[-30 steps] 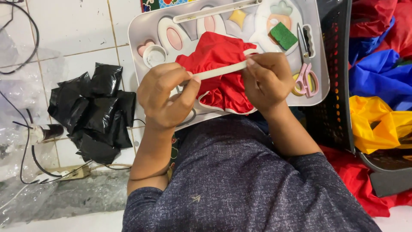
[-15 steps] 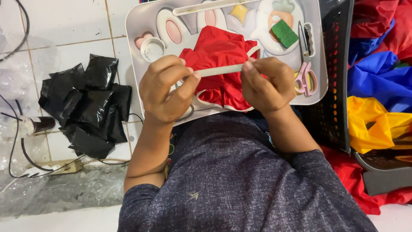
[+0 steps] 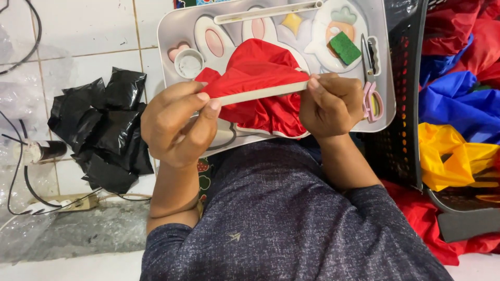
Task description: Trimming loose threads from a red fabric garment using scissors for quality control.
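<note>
- Pinching a pale flat strip point(image 3: 260, 93) at both ends: left hand point(image 3: 174, 122) clamps its left end betw. thumb & fingers, right hand point(image 3: 330, 104) clenches the right end. Red cloth point(image 3: 260, 83) is draped over the strip betw. the two grips, bunched above & hanging below.
- Risk: cloth looks slick, so I'd guess it slides off the strip if either pinch eases or the strip tilts.
- Risk: strip looks thin; squeezing the ends toward each other could bow it & let the fold creep.
- Tray point(image 3: 177, 31), grey w/ rabbit picture, sits just behind the grips: holds a small round white cup point(image 3: 188, 63), green sponge block point(image 3: 345, 48), pink-handled scissors point(image 3: 371, 93), a long pale rod point(image 3: 268, 11).
- Black basket point(image 3: 401, 130), right of the right-hand grip: red, blue & yellow cloth inside.
- Black plastic bags point(image 3: 104, 130) lie left of the left-hand grip, on tile.
</note>
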